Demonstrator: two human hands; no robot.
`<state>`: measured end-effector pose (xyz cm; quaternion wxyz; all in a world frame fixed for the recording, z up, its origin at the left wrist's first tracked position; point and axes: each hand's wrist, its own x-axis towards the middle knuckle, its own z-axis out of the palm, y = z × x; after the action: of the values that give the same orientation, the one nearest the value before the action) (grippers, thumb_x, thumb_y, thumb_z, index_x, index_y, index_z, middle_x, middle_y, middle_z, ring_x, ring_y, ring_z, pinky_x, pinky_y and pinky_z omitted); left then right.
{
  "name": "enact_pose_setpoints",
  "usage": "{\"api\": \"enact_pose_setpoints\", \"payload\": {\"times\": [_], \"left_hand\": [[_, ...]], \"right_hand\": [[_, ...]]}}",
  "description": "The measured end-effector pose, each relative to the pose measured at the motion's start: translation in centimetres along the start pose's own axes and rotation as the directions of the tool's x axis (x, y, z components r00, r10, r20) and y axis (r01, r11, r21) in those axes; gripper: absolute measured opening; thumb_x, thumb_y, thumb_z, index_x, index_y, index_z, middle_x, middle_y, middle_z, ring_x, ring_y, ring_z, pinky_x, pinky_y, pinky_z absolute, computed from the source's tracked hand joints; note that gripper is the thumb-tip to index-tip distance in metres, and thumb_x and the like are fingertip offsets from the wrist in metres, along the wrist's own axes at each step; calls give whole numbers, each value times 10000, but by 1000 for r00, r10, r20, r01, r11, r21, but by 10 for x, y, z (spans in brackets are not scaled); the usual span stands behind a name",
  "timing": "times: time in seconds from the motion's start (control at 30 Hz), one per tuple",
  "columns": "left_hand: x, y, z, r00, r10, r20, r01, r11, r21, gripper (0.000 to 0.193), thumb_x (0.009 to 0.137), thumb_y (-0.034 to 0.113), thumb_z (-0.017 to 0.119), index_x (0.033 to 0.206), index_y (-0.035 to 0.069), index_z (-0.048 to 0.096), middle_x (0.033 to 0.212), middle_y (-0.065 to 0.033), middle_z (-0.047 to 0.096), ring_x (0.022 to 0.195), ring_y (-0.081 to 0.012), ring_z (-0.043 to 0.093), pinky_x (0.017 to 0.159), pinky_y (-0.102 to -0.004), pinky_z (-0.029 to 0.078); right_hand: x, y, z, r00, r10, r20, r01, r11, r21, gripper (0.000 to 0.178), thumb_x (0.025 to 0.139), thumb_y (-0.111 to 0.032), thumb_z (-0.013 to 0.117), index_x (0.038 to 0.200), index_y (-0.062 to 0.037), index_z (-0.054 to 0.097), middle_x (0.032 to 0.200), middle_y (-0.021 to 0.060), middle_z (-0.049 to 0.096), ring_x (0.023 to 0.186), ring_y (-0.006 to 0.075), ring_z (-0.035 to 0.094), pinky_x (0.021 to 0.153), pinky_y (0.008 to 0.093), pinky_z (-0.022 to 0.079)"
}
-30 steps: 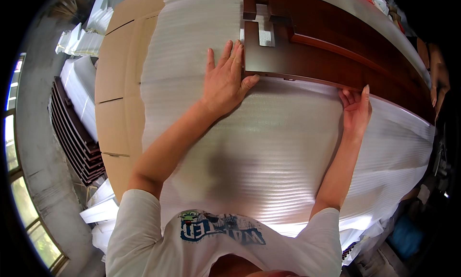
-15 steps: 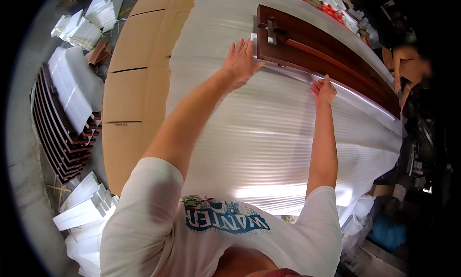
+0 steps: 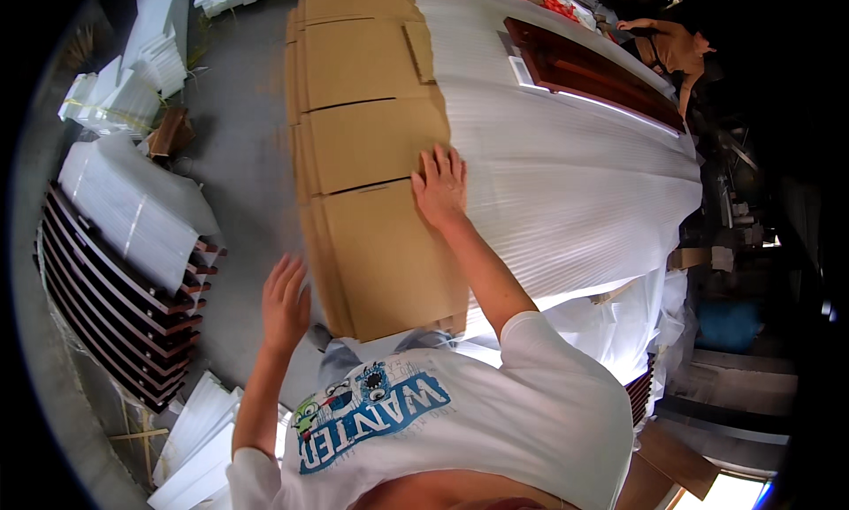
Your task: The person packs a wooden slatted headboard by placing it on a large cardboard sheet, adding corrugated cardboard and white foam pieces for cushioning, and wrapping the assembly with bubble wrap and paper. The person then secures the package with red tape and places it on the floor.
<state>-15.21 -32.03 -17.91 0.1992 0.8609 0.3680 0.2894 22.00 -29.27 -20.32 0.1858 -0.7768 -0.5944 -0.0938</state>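
Observation:
My right hand (image 3: pixel 440 190) lies flat with fingers stretched, at the seam where the brown cardboard (image 3: pixel 389 245) meets the white foam sheet (image 3: pixel 548 201). It grips nothing. Left of the cardboard, my left hand (image 3: pixel 287 305) hangs over the floor, fingers extended and apart from anything. At the far right of the foam sheet rests a dark reddish-brown wooden panel (image 3: pixel 588 68), with a pale strip (image 3: pixel 610 106) along its near edge. Neither hand touches the panel. The cardboard looks layered at its left edge, with dark slots cut across it.
A stack of curved dark wooden parts (image 3: pixel 124 307) under white foam (image 3: pixel 133 192) stands on the left. White foam pieces (image 3: pixel 203 439) lie at the lower left, more bundles (image 3: pixel 124 90) farther back. Another person (image 3: pixel 672 50) stands beyond the panel. Grey floor (image 3: pixel 239 130) runs left of the cardboard.
Both hands have left the panel's near edge. My right hand is now on the cardboard's edge, my left hand beyond its left side. The view has shifted left.

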Motion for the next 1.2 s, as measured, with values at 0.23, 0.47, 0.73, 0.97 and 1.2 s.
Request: {"api": "enact_pose_setpoints", "payload": {"times": [0.23,0.47,0.73,0.97,1.2], "left_hand": [[-264,-101,-125,-16,-773,635,758,405,512,404,867,182,651,1226,19,560,1176,-251,616,1122,-400,571,929,-430,482],[-103,-138,-73,404,-464,789,397,866,305,467,868,262,655,1256,31,535,1128,-244,637,1009,-420,621,841,-467,519],[91,-276,-54,704,-101,703,43,994,99,424,866,250,641,1209,23,536,1103,-240,637,953,-423,625,812,-489,511],[135,-416,-43,424,95,901,-125,991,-46,209,864,256,546,871,98,683,1067,-186,657,939,-369,640,768,-426,532],[152,-541,-21,139,-154,978,-23,987,158,141,864,189,580,856,83,674,978,-151,684,861,-303,665,742,-397,537]], "right_hand": [[4,-21,5,997,7,82,3,993,-117,492,940,-359,534,1369,-127,474,1485,86,368,1389,343,286,1142,515,237],[11,-31,2,995,23,99,-11,993,-122,472,939,-342,537,1360,-136,476,1472,81,381,1388,333,295,1139,510,252],[26,-29,-13,991,56,119,-48,996,-75,488,902,-285,591,1348,-117,485,1467,104,386,1380,362,313,1116,535,286],[35,-40,-25,989,131,73,-126,989,-71,399,833,-205,649,1211,-91,588,1328,109,514,1248,341,463,1046,503,379],[133,-88,-20,869,411,-276,-411,910,60,172,813,-47,624,984,-46,641,1051,106,655,945,293,619,861,409,490]]}}
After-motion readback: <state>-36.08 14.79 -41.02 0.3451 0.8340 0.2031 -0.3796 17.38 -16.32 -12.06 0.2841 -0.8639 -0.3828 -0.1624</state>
